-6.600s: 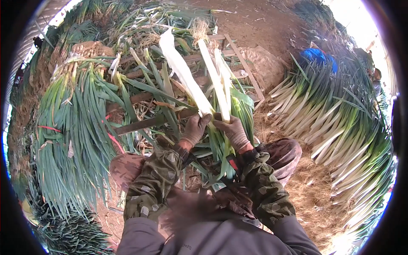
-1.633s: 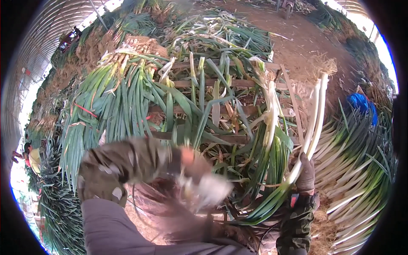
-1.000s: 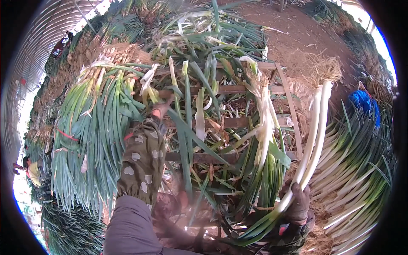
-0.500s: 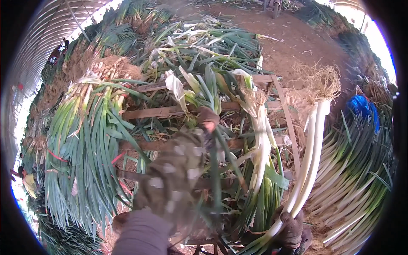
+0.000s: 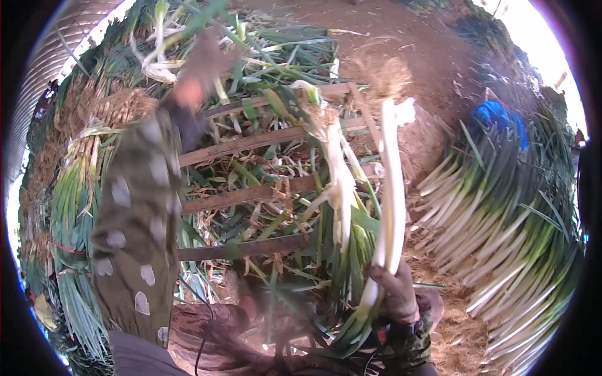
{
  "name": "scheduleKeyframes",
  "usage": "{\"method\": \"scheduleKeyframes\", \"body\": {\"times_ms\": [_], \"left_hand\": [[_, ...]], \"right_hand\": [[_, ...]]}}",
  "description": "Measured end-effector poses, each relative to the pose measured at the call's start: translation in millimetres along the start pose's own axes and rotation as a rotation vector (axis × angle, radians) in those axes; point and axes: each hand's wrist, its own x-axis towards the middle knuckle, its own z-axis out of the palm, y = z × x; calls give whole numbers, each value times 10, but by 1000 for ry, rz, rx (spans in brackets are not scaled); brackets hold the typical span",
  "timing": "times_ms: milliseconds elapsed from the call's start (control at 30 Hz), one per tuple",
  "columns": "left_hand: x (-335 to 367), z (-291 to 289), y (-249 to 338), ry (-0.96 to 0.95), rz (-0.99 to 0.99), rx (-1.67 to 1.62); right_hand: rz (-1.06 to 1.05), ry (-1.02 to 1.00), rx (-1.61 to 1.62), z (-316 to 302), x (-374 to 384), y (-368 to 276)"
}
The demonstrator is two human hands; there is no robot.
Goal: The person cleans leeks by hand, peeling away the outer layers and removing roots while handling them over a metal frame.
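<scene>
R hand is closed round long white leeks, roots up, held nr the right edge of the slatted wooden rack. L hand, blurred, is out past the rack's far left corner by the leaf heap; can't tell how open or if gripping. Leek row lies right of rack.

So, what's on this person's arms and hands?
The left oversleeve, between a dark cuff and a grey sleeve, is olive green with pale hearts. The right oversleeve is dark mottled green. The right hand wears a brownish glove; the left hand is too blurred to tell.
</scene>
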Motion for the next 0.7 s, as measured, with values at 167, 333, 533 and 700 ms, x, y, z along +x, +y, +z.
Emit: {"method": "scheduleKeyframes", "body": {"times_ms": [167, 333, 533, 700], "left_hand": [[-2060, 692, 939, -834, -95, -713], [-2538, 800, 1781, -845, -124, -1206], [-2295, 267, 1966, -457, -503, -1877], [-1886, -288, 1438, -280, -444, -1929]], "right_hand": [[38, -40, -60, -212, -40, 180], [-35, -256, -32, -210, -27, 325], [-38, -397, -103, 133, -208, 237], [-60, -549, -76, 266, -429, 222]]}}
